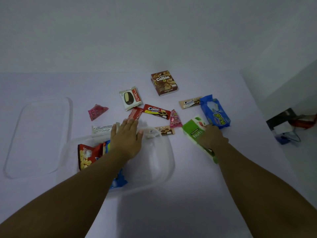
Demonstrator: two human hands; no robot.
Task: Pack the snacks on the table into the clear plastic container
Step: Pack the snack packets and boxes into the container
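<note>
So the white table (188,194) takes up pretty much the whole view, and the clear rectangular plastic container (169,162) sits on it right in front of the person, toward the near edge. Its flat clear plastic lid (39,134) lies off to the left, separate from the tub.

Inside the container, on the left side, there's a red popcorn-print snack bag (87,156) and a shiny blue wrapper (118,181) next to it, mostly hidden under the left forearm.

The left hand (127,140) is flat and open over the far rim of the container, fingers spread loose, gripping nothing; the fingertips reach a small red wafer wrapper (135,113). The right hand (212,136) is closed down on a green carton printed "Nuts" (195,131), which lies tilted on the table just right of the container.

Still loose on the table: a blue biscuit pack (215,111) just beyond the right hand, a brown Collon box (164,82) furthest back, a Choco Pie pouch (130,98), a red Cream-O bar (157,111), a beige Cream-O bar (189,102) touching the blue pack, another beige one (165,131) by the container's far corner, a white wrapper (103,129) beside the left hand, and two little pink triangle packets, one left (97,111) and one centre (175,119).
</note>
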